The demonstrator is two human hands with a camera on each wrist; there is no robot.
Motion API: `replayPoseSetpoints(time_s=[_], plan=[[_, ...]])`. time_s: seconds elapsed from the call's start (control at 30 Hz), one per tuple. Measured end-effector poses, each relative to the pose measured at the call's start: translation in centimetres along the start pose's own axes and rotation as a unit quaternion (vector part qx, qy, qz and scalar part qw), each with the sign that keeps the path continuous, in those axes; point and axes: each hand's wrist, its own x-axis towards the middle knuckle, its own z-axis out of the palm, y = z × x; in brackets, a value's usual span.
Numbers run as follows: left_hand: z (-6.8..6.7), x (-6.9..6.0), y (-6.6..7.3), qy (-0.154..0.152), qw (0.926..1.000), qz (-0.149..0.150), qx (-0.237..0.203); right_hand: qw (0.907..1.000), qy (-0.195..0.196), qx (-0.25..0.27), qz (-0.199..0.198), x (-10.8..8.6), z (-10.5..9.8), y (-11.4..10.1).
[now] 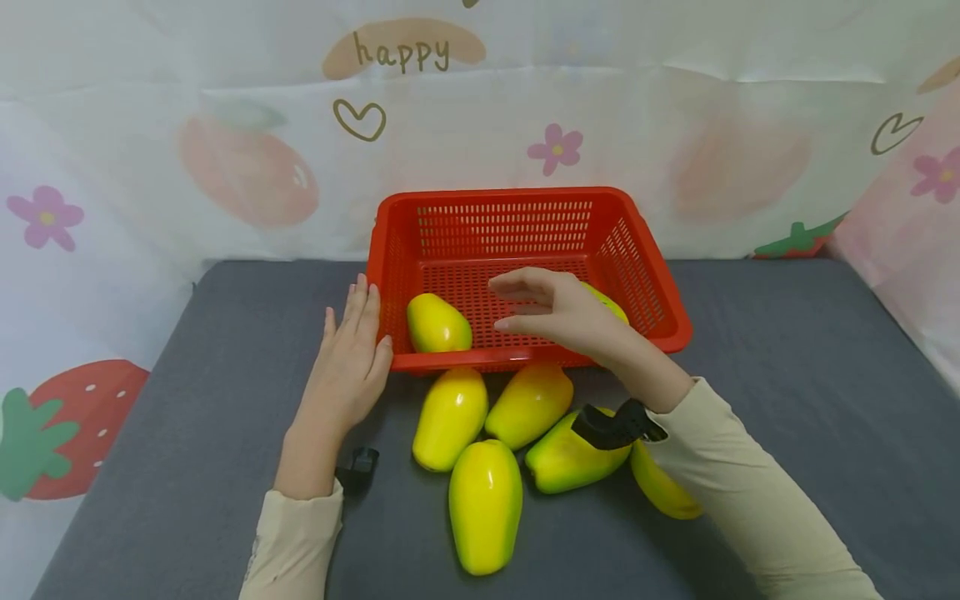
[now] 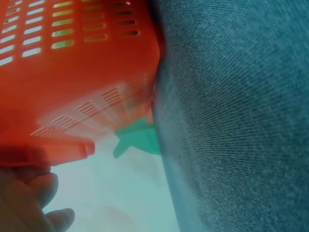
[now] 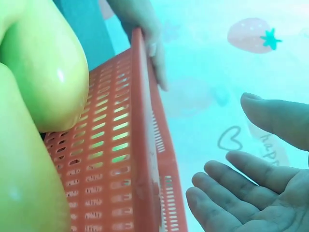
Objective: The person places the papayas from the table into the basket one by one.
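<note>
A: What's biggest?

B: The backdrop (image 1: 600, 150), printed with hearts and flowers, rising behind the grey table (image 1: 787, 375). The table runs out to either side of the basket (image 1: 502, 195), so there's room left and right.

A: How does the basket stand?

B: Upright, toward the table's far edge. It's red and slatted, its rim facing up, and a broad stretch of floor shows inside.

A: And the hands?

B: The left hand (image 1: 343, 358) lies straight-fingered against the basket's left edge, touching it without gripping. The right hand (image 1: 558, 308) is past the near edge, over the inside, thumb and fingers wide apart, holding nothing.

A: Where's the fruit?

B: Two pieces are in the basket: the left fruit (image 1: 439, 323) in the near left corner, the right fruit (image 1: 606, 302) half hidden behind the right hand; I can't tell whether they touch. Five more lie on the table before the near edge: a yellow pair (image 1: 450, 419) closest to it, then a greenish fruit (image 1: 566, 462), a front fruit (image 1: 486, 507), and a sleeve-side fruit (image 1: 660, 483), partly covered.

A: Smallest?

B: The black wrist mounts (image 1: 615, 425), one at each wrist.
</note>
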Motion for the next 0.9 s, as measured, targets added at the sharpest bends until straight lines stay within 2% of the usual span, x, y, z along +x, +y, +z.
replayPoseSetpoints(time_s=[0.43,0.63,0.9], plan=[[0.0,0.0,0.0,-0.002,1.0000,-0.002,0.002,0.9956,0.020,0.087,-0.029,-4.9,-0.9,1.2],[0.1,-0.2,0.0,0.001,1.0000,0.001,0.001,0.9927,0.030,0.112,-0.032,-7.2,-1.2,1.9],[0.0,-0.2,0.0,0.004,1.0000,0.004,-0.002,0.9885,0.050,0.123,-0.072,-9.8,-1.1,3.0]])
